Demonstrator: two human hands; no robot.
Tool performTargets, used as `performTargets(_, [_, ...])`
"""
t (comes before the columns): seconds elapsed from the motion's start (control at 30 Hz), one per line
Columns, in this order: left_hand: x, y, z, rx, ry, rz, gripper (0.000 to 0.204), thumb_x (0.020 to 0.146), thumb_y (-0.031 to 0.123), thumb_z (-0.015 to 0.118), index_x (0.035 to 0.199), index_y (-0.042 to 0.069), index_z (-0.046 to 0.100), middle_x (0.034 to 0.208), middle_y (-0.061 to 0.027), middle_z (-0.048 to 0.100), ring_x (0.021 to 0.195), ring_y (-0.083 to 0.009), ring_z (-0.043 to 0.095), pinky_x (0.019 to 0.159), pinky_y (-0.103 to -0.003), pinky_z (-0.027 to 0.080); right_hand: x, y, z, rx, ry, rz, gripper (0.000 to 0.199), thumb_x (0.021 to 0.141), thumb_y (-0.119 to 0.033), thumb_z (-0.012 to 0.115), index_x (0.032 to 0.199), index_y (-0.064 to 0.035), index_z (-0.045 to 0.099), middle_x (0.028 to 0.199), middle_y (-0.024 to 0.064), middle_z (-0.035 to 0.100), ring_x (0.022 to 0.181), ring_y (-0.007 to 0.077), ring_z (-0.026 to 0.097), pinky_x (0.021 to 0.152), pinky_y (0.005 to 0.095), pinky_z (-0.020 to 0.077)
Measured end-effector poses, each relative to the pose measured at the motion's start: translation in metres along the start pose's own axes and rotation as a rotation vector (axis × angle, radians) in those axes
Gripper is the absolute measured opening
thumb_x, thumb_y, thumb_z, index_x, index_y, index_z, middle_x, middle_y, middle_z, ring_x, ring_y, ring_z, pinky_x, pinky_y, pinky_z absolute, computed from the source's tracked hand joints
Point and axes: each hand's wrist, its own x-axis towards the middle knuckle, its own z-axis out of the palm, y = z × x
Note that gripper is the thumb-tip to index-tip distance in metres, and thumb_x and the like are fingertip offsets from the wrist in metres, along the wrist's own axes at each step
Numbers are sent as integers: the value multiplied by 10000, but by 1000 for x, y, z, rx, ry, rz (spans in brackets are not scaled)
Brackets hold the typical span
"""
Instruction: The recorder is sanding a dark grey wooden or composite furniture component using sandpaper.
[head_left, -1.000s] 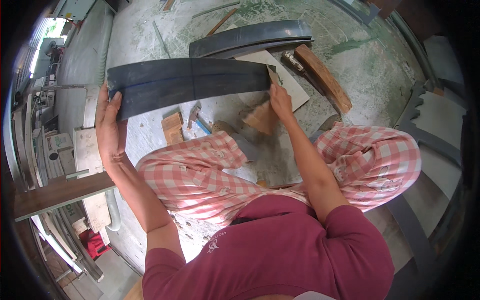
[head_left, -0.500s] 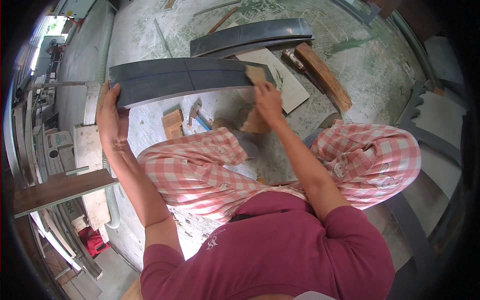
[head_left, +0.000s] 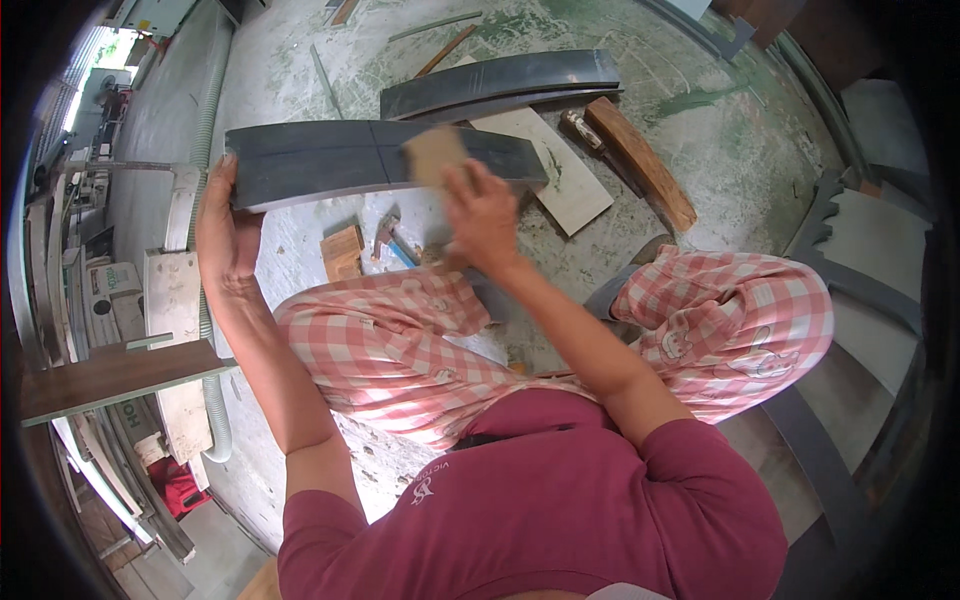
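A long, slightly curved dark grey panel (head_left: 310,165) with a line along it and one across is held up in front of me. My left hand (head_left: 228,220) grips its left end, thumb at the edge. My right hand (head_left: 482,215) holds a tan sheet (head_left: 434,155) against the panel's face, right of the cross line. Motion blurs the sheet, so its material is unclear. Below the panel, a hammer (head_left: 398,245) with a blue handle and a wooden block (head_left: 342,252) lie on the floor.
Beyond the panel lie similar curved dark panels (head_left: 500,82), a pale board (head_left: 585,195), a long wooden block (head_left: 645,165) and a chisel-like tool (head_left: 590,135). A ribbed hose (head_left: 212,110) and stacked boards (head_left: 180,340) stand at left. Dark frame pieces (head_left: 870,290) are at right.
My right hand has slid the tan sheet leftward along the panel, from near its right end toward the cross line. My left hand keeps its grip, and the panel has shifted slightly.
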Motion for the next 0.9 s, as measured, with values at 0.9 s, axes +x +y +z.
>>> performTargets(0.9, [-6, 5, 9, -153, 41, -10, 308, 862, 234, 574, 1062, 1, 551, 1038, -83, 580, 981, -177, 530, 910, -353, 394, 20, -2, -17, 187, -27, 45, 338, 830, -281, 516, 1142, -152, 540, 1143, 155, 490, 1008, 348, 487, 848, 427, 414])
